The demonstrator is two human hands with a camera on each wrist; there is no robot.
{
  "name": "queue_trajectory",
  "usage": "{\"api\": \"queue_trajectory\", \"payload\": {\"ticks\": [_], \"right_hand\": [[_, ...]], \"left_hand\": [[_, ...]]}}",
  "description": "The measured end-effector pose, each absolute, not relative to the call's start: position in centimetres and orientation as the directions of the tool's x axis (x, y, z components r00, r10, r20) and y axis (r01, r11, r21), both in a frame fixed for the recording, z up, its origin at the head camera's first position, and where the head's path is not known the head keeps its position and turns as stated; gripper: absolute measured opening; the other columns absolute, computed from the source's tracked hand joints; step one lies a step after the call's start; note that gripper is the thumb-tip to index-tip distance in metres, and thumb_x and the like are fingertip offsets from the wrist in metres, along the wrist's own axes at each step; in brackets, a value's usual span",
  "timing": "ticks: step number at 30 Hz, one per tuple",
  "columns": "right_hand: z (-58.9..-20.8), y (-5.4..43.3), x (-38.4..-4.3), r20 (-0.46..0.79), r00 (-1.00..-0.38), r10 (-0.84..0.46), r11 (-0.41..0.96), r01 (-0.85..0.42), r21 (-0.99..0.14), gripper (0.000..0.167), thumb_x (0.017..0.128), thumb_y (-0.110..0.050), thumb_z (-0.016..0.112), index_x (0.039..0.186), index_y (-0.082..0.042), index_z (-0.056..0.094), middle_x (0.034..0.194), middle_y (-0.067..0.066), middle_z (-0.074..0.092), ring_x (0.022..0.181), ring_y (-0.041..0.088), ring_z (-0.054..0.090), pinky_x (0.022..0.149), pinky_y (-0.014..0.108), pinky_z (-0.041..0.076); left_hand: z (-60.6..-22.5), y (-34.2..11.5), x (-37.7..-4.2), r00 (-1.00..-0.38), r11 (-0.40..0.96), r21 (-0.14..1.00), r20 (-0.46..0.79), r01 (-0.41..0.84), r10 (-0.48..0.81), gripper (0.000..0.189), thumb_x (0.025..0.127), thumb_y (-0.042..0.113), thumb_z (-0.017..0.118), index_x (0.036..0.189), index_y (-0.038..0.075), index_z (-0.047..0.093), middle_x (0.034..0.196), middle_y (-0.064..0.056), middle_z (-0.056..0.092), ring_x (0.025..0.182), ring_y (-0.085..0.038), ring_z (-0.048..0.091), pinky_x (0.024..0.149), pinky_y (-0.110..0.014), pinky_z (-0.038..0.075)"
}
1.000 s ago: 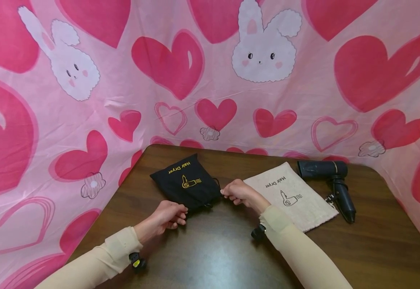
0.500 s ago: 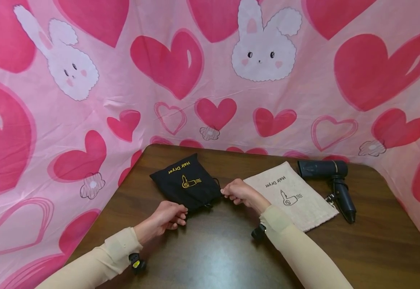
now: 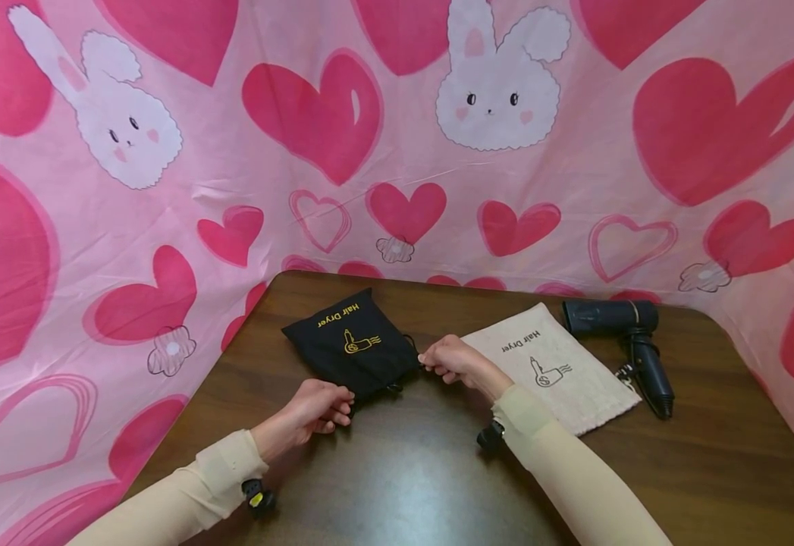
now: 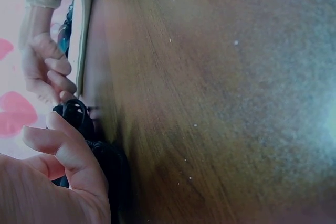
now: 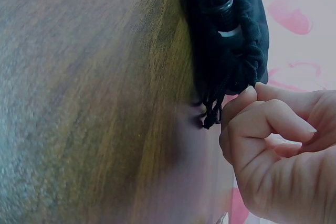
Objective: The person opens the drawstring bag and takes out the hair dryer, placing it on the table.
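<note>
A black drawstring pouch [image 3: 345, 353], printed "Hair Dryer" in yellow, lies on the left half of the table. At the near left corner of its mouth, my left hand [image 3: 318, 409] pinches the fabric. My right hand [image 3: 456, 359] pinches the opposite corner by the drawstring. From the right wrist view, the pouch's gathered mouth [image 5: 254, 35] is partly open, with a dark coiled piece and a bit of white inside. Drawstring ends [image 5: 212, 106] dangle beneath that corner. The left wrist view shows the left fingers [image 4: 79, 163] bent against the black fabric; their tips are partly hidden.
A beige pouch [image 3: 550, 375], also marked "Hair Dryer", lies flat just right of my right hand. Beyond it rests a black folding hair dryer [image 3: 652, 375]. A pink cloth [image 3: 397, 167] with hearts and rabbits hangs around the brown table [image 3: 397, 470].
The head view tilts very slightly. Both hands stay at the black pouch's corners, and the pouch itself keeps its place and shape.
</note>
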State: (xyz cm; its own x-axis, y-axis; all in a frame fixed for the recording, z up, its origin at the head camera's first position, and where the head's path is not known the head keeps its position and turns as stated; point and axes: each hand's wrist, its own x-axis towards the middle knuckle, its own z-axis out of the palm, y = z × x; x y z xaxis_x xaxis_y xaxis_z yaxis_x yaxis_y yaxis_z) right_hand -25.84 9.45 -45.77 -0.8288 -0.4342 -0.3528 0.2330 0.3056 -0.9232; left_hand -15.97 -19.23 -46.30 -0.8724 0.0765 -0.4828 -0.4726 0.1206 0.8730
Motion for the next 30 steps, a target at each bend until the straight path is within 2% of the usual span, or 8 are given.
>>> {"api": "queue_trajectory", "payload": {"ticks": [11,18,30], "right_hand": [[-45.71,9.49,-25.67,-0.343,-0.835,-0.430,0.289,0.233,-0.929,0.028,0.103,-0.008,0.061,0.075,-0.001,0.062,0.067,0.004,0.050,0.053,0.010,0.031,0.046,0.021,0.028],[-45.60,9.62,-25.72,-0.347,-0.843,-0.412,0.301,0.234,-0.925,0.026,0.103,-0.009,0.061,0.083,0.008,0.062,0.068,0.005,0.051,0.053,0.011,0.034,0.047,0.021,0.029],[-45.42,9.76,-25.85,-0.352,-0.847,-0.398,0.315,0.234,-0.920,0.025,0.103,-0.010,0.062,0.082,0.005,0.063,0.067,0.005,0.050,0.055,0.013,0.036,0.049,0.022,0.030]], "left_hand": [[-46.32,-19.38,-15.91,-0.870,0.121,0.873,-0.485,-0.473,0.094,0.022,0.102,0.016,0.066,0.104,-0.005,0.072,0.075,-0.006,0.067,0.061,-0.013,0.067,0.054,-0.021,0.051],[-46.54,-19.54,-15.80,-0.874,0.130,0.874,-0.480,-0.468,0.082,0.022,0.102,0.015,0.066,0.104,-0.006,0.072,0.075,-0.007,0.067,0.060,-0.013,0.067,0.053,-0.021,0.051],[-46.13,-19.73,-15.59,-0.869,0.127,0.869,-0.488,-0.478,0.074,0.021,0.101,0.016,0.067,0.104,-0.005,0.072,0.075,-0.006,0.067,0.061,-0.013,0.067,0.053,-0.022,0.051]]}}
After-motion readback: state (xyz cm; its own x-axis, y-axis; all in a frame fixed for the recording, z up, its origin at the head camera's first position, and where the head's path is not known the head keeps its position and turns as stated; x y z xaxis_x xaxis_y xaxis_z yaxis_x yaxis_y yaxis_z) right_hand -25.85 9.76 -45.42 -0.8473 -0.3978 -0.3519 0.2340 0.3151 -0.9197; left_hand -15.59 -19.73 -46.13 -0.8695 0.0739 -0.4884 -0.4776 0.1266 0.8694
